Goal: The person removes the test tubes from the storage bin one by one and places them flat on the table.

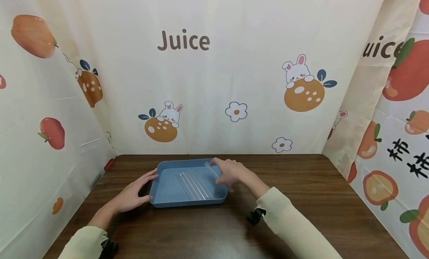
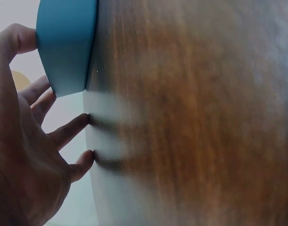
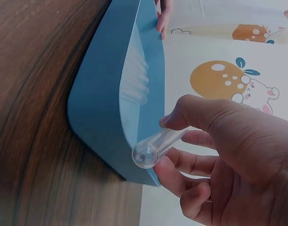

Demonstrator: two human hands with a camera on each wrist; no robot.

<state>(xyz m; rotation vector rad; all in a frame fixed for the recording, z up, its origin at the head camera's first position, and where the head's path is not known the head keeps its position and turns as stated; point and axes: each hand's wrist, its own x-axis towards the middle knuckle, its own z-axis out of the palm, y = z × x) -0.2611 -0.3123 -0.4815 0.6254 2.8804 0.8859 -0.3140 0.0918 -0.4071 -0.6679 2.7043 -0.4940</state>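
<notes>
A shallow blue tray (image 1: 167, 204) lies on the wooden table, with several clear test tubes (image 1: 194, 185) side by side in its middle. My right hand (image 1: 231, 171) pinches another clear test tube (image 3: 155, 147) between thumb and fingers, over the tray's right side. In the right wrist view its rounded end points toward the camera, near the tray's rim. At the tray's left end my left hand (image 1: 132, 195) has its fingers spread. In the left wrist view its thumb and some fingertips touch the tray wall (image 2: 66, 47), while two other fingertips rest on the table.
The dark wooden table (image 1: 187, 233) extends around the tray. A pale printed curtain (image 1: 214, 80) stands behind the table's back edge and along both sides. Dark wrist devices (image 1: 256, 216) are strapped at the sleeves.
</notes>
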